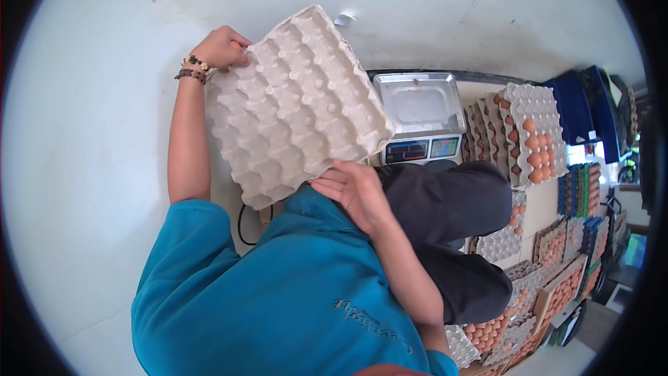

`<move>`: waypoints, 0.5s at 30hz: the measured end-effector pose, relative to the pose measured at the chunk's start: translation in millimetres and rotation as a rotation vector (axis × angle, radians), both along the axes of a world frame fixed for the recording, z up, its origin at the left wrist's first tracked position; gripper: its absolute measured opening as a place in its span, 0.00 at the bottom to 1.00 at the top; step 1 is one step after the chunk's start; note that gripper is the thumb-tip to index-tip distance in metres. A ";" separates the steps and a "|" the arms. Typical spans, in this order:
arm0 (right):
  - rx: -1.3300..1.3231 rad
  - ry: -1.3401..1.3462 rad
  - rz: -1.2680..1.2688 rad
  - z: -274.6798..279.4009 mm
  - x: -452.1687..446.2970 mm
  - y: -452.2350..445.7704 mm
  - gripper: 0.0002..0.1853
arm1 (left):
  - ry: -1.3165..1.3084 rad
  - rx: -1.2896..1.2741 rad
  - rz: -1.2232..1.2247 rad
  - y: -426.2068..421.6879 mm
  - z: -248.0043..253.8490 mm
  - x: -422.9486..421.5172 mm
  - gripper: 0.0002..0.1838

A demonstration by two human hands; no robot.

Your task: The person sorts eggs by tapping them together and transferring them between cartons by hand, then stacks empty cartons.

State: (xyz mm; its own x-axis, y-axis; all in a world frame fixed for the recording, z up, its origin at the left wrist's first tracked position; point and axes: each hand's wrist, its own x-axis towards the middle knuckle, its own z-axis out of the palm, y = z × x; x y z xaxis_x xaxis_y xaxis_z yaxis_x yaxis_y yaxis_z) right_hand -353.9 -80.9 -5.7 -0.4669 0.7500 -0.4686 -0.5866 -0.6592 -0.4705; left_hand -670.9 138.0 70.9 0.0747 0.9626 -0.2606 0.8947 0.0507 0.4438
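A grey cardboard egg tray (299, 101) is held up at a tilt in front of my torso, and no eggs show on its visible face. My left hand (221, 49), with bead bracelets at the wrist, is closed on the tray's upper left edge. A small orange-brown patch shows by its fingers; I cannot make out what it is. At the tray's lower edge, my right hand (353, 191) grips with its thumb near the rim and its fingers partly beneath. Just right of the tray stands a digital scale (421, 104) with a bare metal pan.
Stacked egg trays (532, 132) with brown eggs on top stand right of the scale. My bent knees (452, 202) are below it. More egg-filled trays (560, 285) cover the floor at lower right. A pale wall (90, 132) rises at left. A black cable (241, 226) hangs under the tray.
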 end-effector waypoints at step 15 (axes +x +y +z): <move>-0.188 0.117 -0.087 -54.5 -48.8 -17.7 0.22 | 0.300 0.047 -0.089 47.3 -87.6 44.3 0.25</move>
State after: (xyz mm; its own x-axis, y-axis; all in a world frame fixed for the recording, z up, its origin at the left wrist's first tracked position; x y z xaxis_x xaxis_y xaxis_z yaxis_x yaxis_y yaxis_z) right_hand -402.8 -98.6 -60.3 -0.4634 0.6946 -0.5503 -0.6882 -0.6733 -0.2703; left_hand -626.7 185.3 -16.7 0.0860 0.9671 -0.2394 0.9860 -0.0481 0.1596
